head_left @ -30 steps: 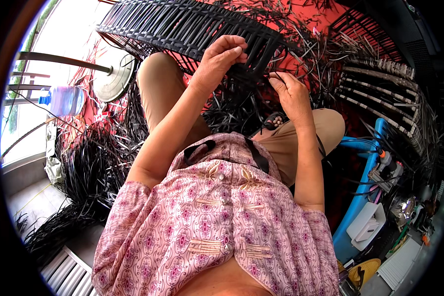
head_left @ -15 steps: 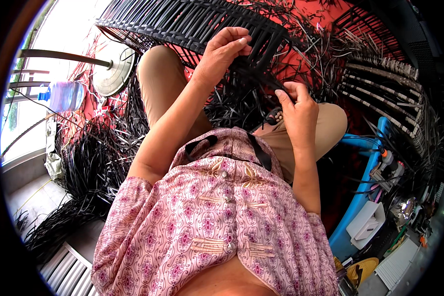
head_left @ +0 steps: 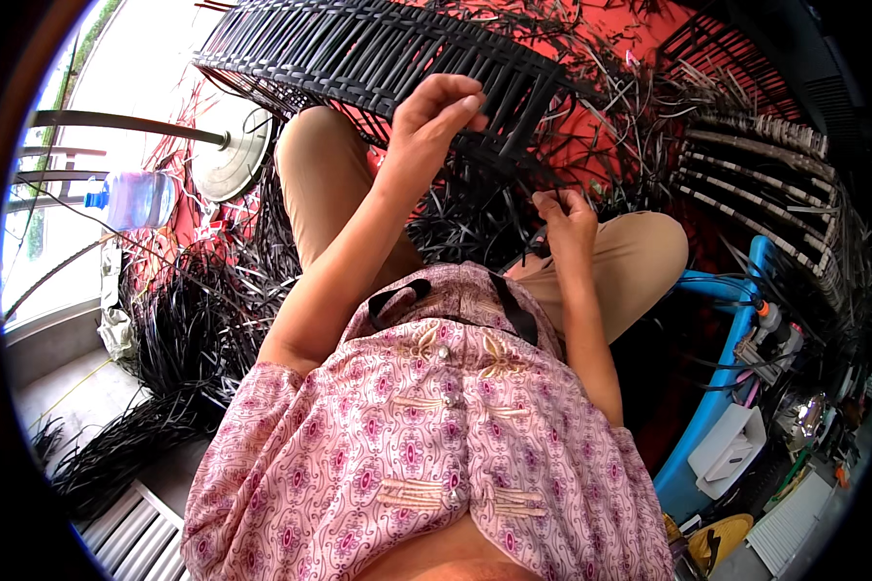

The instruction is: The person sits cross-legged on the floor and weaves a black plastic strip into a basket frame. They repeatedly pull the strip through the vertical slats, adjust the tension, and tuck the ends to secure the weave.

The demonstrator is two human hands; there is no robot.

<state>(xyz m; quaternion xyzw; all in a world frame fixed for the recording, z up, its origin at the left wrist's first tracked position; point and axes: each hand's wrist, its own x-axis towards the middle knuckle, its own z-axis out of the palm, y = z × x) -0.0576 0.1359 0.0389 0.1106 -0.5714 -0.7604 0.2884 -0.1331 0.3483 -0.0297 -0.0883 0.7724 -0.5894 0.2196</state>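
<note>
A black woven wicker piece (head_left: 329,48) lies tilted across the top of the view, its close-set strips bound by braided bands. My left hand (head_left: 434,114) is raised in front of its near edge, thumb and fingers pinched together; whatever they hold, if anything, cannot be made out. Lower and to the right, above my bent knee, my right hand (head_left: 570,225) is closed, its fingertips on a thin dark strip that blends into the black strips behind. Loose black strips (head_left: 465,208) lie heaped between my legs, under both hands.
More black strips pile up at the left (head_left: 184,320). A round pale base with a pole (head_left: 228,155) and a blue water bottle (head_left: 140,200) stand beyond. On the right are a worn slatted wicker piece (head_left: 756,184) and a blue plastic stool (head_left: 712,416) beside tools and a white box (head_left: 730,450).
My left hand has come slightly lower and nearer. The right hand has also dropped nearer to me, and the dark band between the hands is less distinct.
</note>
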